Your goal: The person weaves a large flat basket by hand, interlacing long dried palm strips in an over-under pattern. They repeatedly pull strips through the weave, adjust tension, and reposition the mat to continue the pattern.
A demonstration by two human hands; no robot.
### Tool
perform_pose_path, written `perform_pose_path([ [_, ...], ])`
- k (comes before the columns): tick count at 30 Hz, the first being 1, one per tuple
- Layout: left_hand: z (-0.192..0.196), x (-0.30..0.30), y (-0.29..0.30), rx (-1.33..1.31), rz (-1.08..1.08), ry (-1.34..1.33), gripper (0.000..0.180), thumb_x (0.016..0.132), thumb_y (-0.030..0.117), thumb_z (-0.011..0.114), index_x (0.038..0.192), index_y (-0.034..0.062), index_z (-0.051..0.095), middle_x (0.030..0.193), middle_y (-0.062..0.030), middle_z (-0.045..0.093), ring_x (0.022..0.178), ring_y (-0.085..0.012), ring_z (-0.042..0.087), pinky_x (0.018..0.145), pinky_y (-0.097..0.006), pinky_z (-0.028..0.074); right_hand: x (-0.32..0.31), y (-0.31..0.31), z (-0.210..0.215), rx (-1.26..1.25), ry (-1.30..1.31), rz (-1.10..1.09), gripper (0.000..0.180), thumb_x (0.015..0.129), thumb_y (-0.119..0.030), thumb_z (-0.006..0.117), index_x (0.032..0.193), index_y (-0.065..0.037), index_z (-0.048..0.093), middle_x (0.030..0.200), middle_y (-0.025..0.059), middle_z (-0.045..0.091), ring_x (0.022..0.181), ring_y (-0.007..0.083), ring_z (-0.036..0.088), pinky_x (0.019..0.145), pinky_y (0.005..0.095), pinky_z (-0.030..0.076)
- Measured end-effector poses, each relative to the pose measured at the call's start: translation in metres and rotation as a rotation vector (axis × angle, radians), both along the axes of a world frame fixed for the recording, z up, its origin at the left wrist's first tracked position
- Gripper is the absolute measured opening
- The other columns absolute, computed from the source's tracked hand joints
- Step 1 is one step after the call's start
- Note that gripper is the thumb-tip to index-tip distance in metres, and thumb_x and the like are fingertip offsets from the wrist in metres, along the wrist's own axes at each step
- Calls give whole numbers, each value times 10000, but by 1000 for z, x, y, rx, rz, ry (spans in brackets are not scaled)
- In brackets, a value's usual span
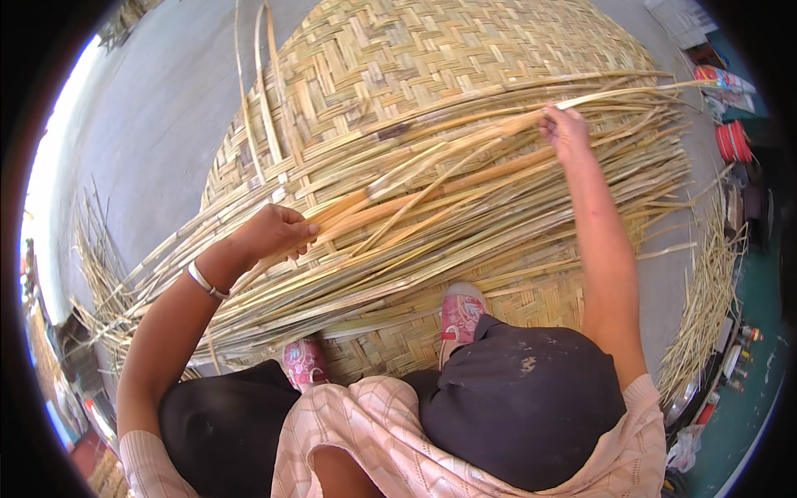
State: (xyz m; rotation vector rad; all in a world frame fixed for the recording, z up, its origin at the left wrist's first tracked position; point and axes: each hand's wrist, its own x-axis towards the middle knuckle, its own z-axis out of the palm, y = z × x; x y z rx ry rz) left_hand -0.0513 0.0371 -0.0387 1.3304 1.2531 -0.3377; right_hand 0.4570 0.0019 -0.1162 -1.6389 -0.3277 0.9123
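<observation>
Both my arms reach forward over a heap of split reed strips point(398, 249) spread across a woven mat point(465, 41). My left hand point(276, 234), a pale bangle point(206, 280) on its wrist, is closed on a flat tan strip point(344, 207). Farther off to the right, my right hand point(566, 131) is closed in a pinch around a strip near its upper stretch. A pale strip end point(639, 94) runs on past that hand toward the right. Between my hands the strip lies just over the others; I cannot tell whether both hands hold the same one.
Loose strips stand out from the mat's far left edge point(264, 108). Thin reed scraps lie on the left point(100, 257) and right point(701, 307). A red spool point(733, 142) and a colourful packet point(722, 80) sit at the right. My pink shoes point(462, 315) rest by the heap.
</observation>
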Motion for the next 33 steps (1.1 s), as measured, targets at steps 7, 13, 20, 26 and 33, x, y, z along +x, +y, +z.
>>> perform_pose_path([
  [7,6,-29,5,-77,-51,-39,295,885,327,698,843,36,715,705,-28,662,639,-98,603,622,-260,488,153,12,36,-45,-349,-183,153,871,-136,684,895,-41,566,713,56,607,581,141,603,437,232,469],
  [13,4,-31,2,33,-234,37,325,853,377,714,865,52,735,705,-13,641,678,-115,535,668,-302,442,251,25,85,-313,-473,-271,223,887,-250,683,934,-46,605,761,89,611,590,158,580,462,266,480],
  [20,-2,18,10,276,-395,-74,258,866,270,669,803,20,688,695,-64,645,650,-159,575,655,-338,473,-14,41,75,-470,-1386,812,520,956,-516,419,1156,-83,625,1149,181,641,1074,364,591,930,466,447],
  [26,-6,36,17,329,-400,-97,251,795,290,720,869,51,705,765,-126,668,734,-259,636,684,-391,498,-253,34,67,87,-824,1765,440,941,-453,514,1073,-61,661,1011,181,673,942,343,625,836,432,479],
  [33,-14,-25,22,372,-333,47,278,799,321,719,821,44,706,742,-114,687,725,-260,675,703,-381,521,-268,43,69,1,-975,1784,305,947,-387,540,904,-99,630,790,152,648,747,355,604,676,458,461],
])
